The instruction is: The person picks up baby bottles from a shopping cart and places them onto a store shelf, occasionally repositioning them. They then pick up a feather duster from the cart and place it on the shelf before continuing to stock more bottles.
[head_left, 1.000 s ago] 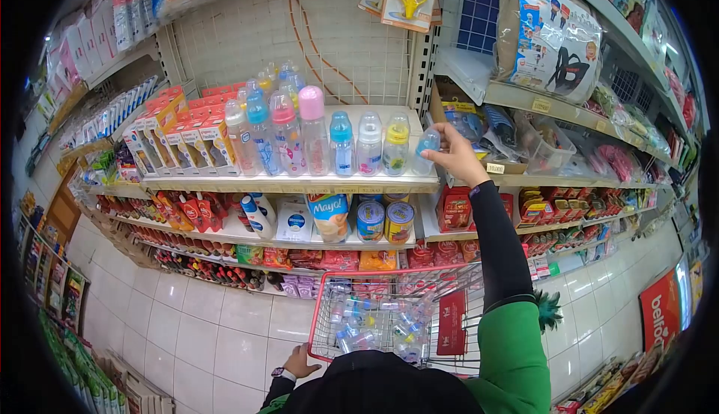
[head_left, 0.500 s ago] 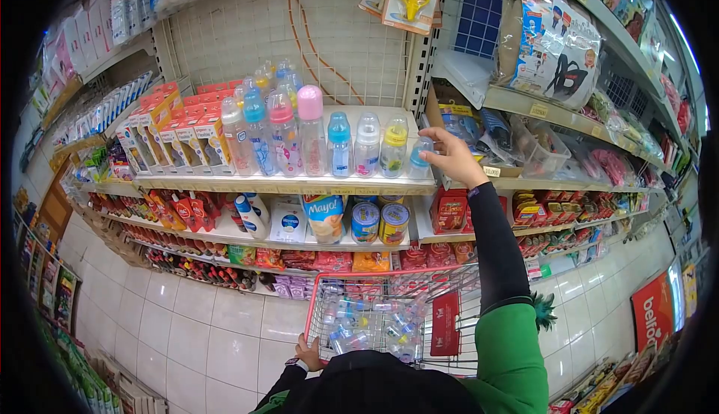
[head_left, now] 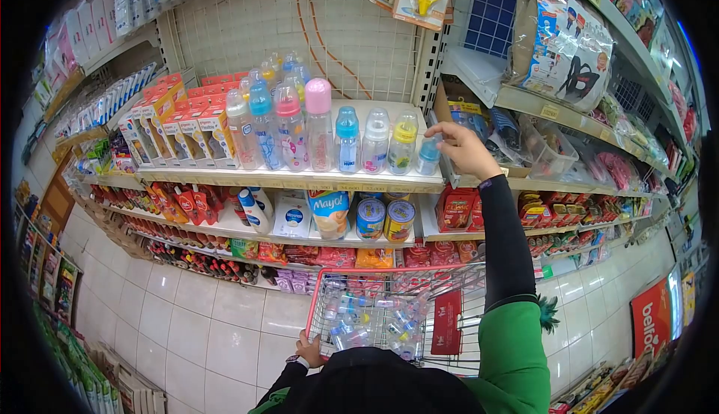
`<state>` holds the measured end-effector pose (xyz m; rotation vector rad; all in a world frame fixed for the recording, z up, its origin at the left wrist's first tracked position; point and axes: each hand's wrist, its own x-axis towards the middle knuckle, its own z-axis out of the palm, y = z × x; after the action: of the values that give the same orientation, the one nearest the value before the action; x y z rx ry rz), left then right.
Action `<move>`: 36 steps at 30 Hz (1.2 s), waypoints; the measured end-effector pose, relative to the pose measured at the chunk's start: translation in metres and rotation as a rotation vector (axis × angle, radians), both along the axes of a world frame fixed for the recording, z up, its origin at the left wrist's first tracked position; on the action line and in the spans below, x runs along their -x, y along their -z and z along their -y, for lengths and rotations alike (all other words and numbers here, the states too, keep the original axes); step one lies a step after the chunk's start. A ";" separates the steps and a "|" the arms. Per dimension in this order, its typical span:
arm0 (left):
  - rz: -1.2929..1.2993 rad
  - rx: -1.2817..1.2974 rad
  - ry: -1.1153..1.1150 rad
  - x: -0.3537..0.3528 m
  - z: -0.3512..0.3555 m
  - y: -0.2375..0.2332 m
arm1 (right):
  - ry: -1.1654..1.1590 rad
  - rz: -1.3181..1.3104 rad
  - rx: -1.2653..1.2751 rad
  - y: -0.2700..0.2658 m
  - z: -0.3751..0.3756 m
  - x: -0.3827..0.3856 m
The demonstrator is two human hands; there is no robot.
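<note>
My right hand [head_left: 468,150] reaches to the shelf's right end. Its fingers are around the upper part of a small blue-capped baby bottle [head_left: 428,156], which stands upright on the white shelf [head_left: 314,179]. Left of it stand a yellow-capped bottle [head_left: 403,143], a white-capped bottle [head_left: 375,142], a blue-capped bottle [head_left: 347,141] and a taller pink-capped bottle [head_left: 319,126]. Down at the lower left, my left hand [head_left: 308,349] is closed on the red rim of a shopping cart [head_left: 314,305]. Several baby bottles [head_left: 352,332] lie inside the cart.
Boxed bottles [head_left: 183,133] stand at the shelf's left, with more bottles behind the front row. Below are a Mayo! pack [head_left: 328,213] and cans [head_left: 370,219]. A clear plastic bin [head_left: 550,148] sits right of my arm; a packaged carrier [head_left: 565,43] is above.
The view has shifted slightly, moving the shelf a little right in the picture. My right hand stays at the small blue-capped bottle; my left hand stays on the cart.
</note>
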<state>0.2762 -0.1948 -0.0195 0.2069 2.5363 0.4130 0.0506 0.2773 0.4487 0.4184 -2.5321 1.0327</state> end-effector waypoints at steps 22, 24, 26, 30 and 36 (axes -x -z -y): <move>-0.019 -0.042 0.009 0.000 -0.001 -0.008 | 0.042 0.066 -0.038 0.007 0.003 0.006; -0.030 -0.045 0.011 -0.001 0.000 -0.007 | 0.019 0.087 -0.031 0.008 0.002 0.007; -0.034 -0.053 0.011 -0.001 -0.001 -0.007 | -0.014 0.079 0.021 0.009 0.004 0.007; -0.026 -0.050 0.013 0.000 0.000 -0.007 | -0.058 0.026 0.161 0.016 0.004 0.010; -0.006 -0.049 0.013 0.000 -0.001 -0.011 | -0.074 0.059 0.158 0.013 0.001 0.007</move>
<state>0.2761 -0.1937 -0.0086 0.2433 2.5313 0.4700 0.0435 0.2761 0.4358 0.4451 -2.4791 1.2792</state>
